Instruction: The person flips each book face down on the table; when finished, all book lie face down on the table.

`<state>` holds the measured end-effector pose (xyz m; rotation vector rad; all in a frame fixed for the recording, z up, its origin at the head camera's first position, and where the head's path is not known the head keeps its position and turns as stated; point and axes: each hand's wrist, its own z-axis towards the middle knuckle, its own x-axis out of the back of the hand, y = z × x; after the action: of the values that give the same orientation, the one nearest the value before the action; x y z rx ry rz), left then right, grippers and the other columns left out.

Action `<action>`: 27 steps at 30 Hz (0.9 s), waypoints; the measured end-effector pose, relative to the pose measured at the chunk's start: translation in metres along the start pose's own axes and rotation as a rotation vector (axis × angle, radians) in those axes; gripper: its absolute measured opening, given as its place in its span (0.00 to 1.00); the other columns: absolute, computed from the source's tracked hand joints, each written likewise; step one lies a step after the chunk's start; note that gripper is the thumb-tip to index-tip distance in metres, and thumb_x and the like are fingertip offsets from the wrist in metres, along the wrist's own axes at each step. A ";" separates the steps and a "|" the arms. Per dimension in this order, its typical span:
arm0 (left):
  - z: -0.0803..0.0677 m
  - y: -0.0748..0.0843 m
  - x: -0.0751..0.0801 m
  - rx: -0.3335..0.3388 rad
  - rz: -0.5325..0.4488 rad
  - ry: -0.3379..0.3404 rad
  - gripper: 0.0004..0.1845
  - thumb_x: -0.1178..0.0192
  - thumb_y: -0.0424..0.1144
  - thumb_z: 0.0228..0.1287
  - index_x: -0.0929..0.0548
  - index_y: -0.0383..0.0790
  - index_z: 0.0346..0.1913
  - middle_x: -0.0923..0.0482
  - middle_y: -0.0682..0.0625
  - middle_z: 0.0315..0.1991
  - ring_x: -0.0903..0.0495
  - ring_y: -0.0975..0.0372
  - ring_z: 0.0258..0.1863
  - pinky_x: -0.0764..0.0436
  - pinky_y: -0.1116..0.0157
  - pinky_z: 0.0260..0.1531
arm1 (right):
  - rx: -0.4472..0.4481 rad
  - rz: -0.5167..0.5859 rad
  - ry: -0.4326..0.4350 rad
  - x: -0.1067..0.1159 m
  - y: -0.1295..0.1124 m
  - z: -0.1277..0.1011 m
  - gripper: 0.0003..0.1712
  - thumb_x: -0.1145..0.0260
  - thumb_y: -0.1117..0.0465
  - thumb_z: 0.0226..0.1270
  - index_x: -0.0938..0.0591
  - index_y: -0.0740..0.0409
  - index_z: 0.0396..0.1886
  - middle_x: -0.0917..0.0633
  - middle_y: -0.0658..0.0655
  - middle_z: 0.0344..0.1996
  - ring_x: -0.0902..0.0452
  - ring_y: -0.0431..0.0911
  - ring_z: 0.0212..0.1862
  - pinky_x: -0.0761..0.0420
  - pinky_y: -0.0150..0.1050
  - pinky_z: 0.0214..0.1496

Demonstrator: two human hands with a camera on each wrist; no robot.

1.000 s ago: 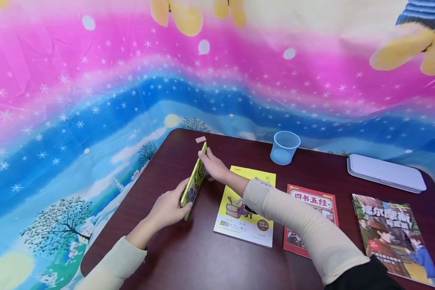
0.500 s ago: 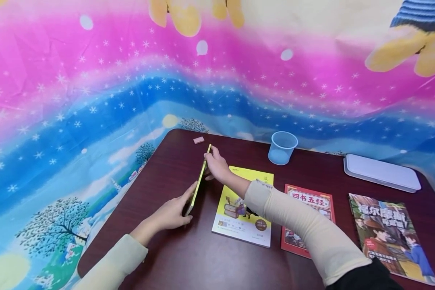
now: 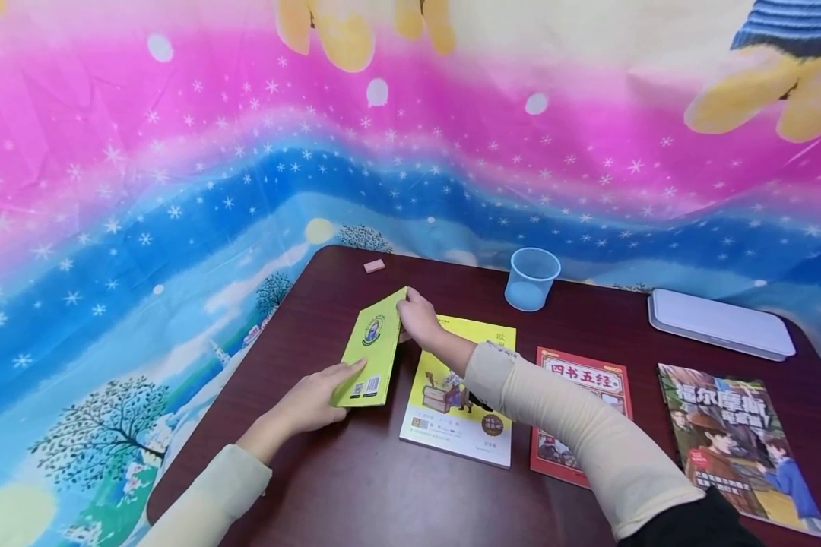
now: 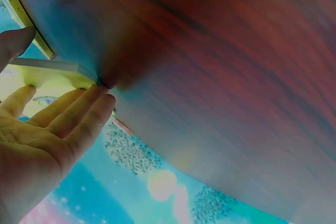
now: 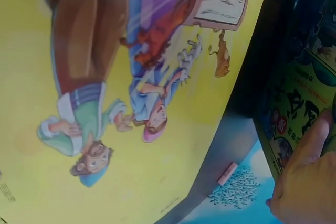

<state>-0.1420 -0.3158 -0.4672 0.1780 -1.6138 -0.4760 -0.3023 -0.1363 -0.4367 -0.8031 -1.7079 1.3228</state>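
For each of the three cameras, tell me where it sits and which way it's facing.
Head: worn high, looking forward and down at the dark red-brown wooden table; both cream sleeves, left hand and right hand tilting a thin green paperback book.
Left wrist: low by the tabletop, looking along the left palm.
Right wrist: over the flat yellow illustrated book; right hand at the corner.
Shared: all three show the green book.

Bare dark-red wooden tabletop point(image 3: 356, 486) runs along the near edge and left edge. A small pink eraser point(image 3: 374, 266) sits by the far left corner. A translucent blue plastic cup point(image 3: 532, 278) and flat white rectangular case point(image 3: 720, 324) line the far edge; three flat books occupy the middle and right.
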 end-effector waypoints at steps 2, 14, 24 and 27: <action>-0.001 -0.004 0.001 0.013 0.023 -0.007 0.45 0.30 0.39 0.49 0.38 0.56 0.71 0.35 0.43 0.67 0.34 0.51 0.64 0.27 0.53 0.54 | -0.014 -0.020 0.001 -0.001 0.003 0.003 0.29 0.56 0.64 0.69 0.40 0.57 0.70 0.20 0.64 0.40 0.25 0.49 0.18 0.18 0.53 0.33; -0.001 -0.019 0.006 0.025 0.130 -0.029 0.40 0.27 0.50 0.45 0.28 0.50 0.66 0.31 0.38 0.63 0.32 0.49 0.63 0.29 0.49 0.56 | -0.097 -0.202 -0.067 0.003 0.022 0.016 0.36 0.47 0.70 0.65 0.45 0.60 0.72 0.24 0.60 0.21 0.28 0.44 0.12 0.19 0.45 0.26; 0.000 -0.027 0.001 0.018 0.156 -0.013 0.37 0.25 0.52 0.42 0.22 0.48 0.60 0.31 0.38 0.63 0.32 0.45 0.61 0.30 0.50 0.56 | -0.089 -0.429 -0.089 0.006 0.033 0.024 0.36 0.43 0.71 0.62 0.43 0.67 0.70 0.21 0.59 0.19 0.24 0.45 0.16 0.21 0.35 0.22; 0.000 -0.030 0.000 0.018 0.161 -0.004 0.36 0.26 0.52 0.43 0.21 0.47 0.59 0.32 0.38 0.64 0.32 0.45 0.61 0.30 0.50 0.56 | -0.081 -0.473 -0.070 0.003 0.035 0.027 0.36 0.43 0.71 0.61 0.43 0.67 0.69 0.20 0.58 0.16 0.23 0.46 0.16 0.22 0.35 0.21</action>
<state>-0.1475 -0.3425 -0.4794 0.0594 -1.6214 -0.3380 -0.3276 -0.1375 -0.4731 -0.3619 -1.8701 0.9704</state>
